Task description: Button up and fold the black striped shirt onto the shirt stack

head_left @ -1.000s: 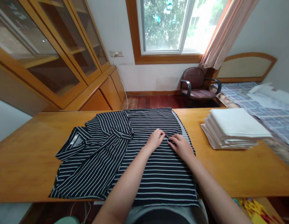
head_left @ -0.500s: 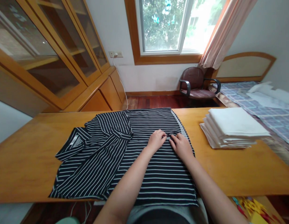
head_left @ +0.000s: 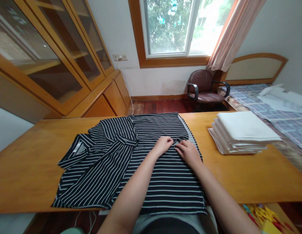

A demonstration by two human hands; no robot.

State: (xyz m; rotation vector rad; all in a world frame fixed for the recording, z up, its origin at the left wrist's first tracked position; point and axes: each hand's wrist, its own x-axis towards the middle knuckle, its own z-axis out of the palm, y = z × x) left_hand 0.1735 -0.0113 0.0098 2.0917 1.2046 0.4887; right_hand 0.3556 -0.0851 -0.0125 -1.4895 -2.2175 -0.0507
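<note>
The striped shirt (head_left: pixel 126 156) lay spread on the bench (head_left: pixel 238 182), its collar (head_left: pixel 70 160) toward the left and its curved hem (head_left: pixel 187 126) toward the right. The lower body of it was fairly smooth, while the upper part nearer the collar was bunched and crossed by slanting folds. Its near edge reached over the front of the bench.

Both hands met at a small raised fold close to the hem. The left hand (head_left: pixel 163 145) had its fingers drawn together in a pinch, apparently on the lip of that fold. The right hand (head_left: pixel 190 151) sat just across from it, thumb and forefinger a little apart at the cloth; whether they had hold of it I could not tell.

Careful work here, as I judged it, called for a light pinch on one side to steady the fold while the other fingers did the fine handling, with both wrists low so that the flat cloth around them was not dragged into creases. Thin, soft fabric like this would likely have puckered under a hard pull.

To the right, well apart from the hands, stood a stack of folded white cloth (head_left: pixel 245 126). Beyond the bench were a chair (head_left: pixel 202 85), a bed (head_left: pixel 277 110) and a wooden cabinet (head_left: pixel 115 97).
</note>
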